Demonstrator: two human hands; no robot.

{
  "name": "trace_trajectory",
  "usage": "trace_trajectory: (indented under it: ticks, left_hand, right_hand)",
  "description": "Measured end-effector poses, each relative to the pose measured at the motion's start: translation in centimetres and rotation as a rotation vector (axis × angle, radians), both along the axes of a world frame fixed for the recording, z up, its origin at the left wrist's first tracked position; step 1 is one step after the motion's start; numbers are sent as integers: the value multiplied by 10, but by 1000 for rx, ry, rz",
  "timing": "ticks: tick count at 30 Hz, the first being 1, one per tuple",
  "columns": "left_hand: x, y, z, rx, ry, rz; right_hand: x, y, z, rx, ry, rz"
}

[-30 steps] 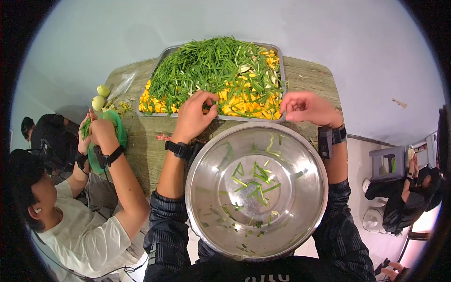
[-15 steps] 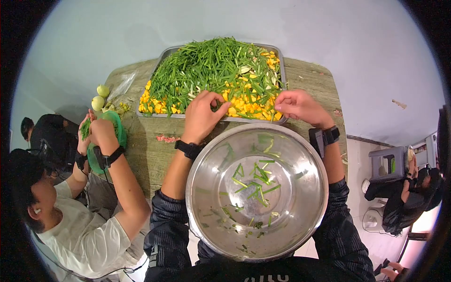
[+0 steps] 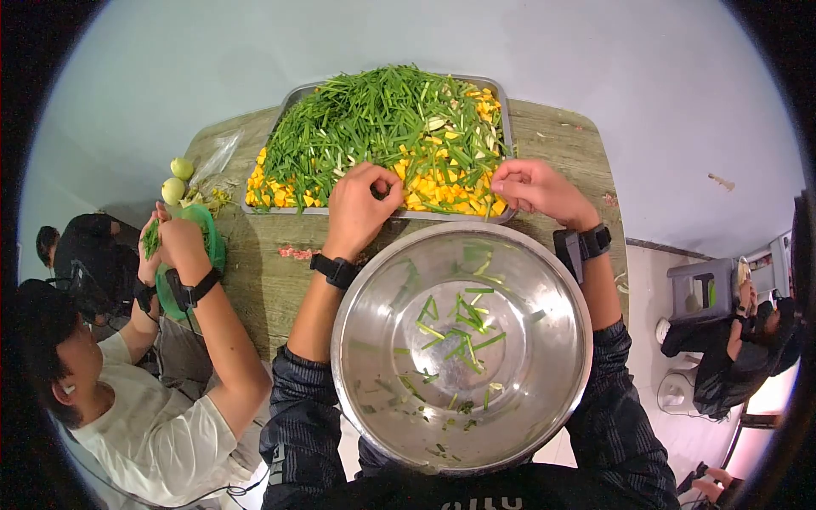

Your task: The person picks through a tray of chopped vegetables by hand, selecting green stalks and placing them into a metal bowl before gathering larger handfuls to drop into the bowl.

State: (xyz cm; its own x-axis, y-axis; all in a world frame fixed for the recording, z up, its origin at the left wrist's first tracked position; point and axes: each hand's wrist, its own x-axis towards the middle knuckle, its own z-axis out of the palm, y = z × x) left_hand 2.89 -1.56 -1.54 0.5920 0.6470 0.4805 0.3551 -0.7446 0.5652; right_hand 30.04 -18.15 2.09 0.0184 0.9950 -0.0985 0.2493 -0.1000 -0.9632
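Ahead of me a metal tray [image 3: 508, 127] holds a heap of cut green stalks [image 3: 365, 115] resembling chives, with chopped yellow-orange pieces [image 3: 455, 191] along its front. My left hand [image 3: 355, 208] is over the tray's front edge, thumb and forefinger pinched together; anything between them is hidden. At the front right corner, my right hand [image 3: 544, 191] has its fingers curled to the thumb, and I cannot make out what they hold. A large steel bowl [image 3: 361, 340] stands between my forearms, with a few green pieces [image 3: 467, 319] scattered inside.
At the left, a person's hands [image 3: 174, 234] hold greens over a green basket [image 3: 214, 255]. Two pale round vegetables [image 3: 177, 178] and a plastic bag [image 3: 219, 157] lie on the wooden table [image 3: 557, 140]. Another person [image 3: 739, 348] sits at the far right by a grey stool [image 3: 697, 285].
My left thumb and forefinger have closed together from being apart. My right hand has shifted slightly left and stays curled. The bowl's contents look the same.
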Motion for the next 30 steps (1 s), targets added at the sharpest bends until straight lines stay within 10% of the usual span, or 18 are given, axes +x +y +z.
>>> trace_trajectory:
  ticks: [30]
  left_hand:
    - [-33,-9,49,-490,-380,-203]
  right_hand:
    - [2,3,-6,13,59,-42]
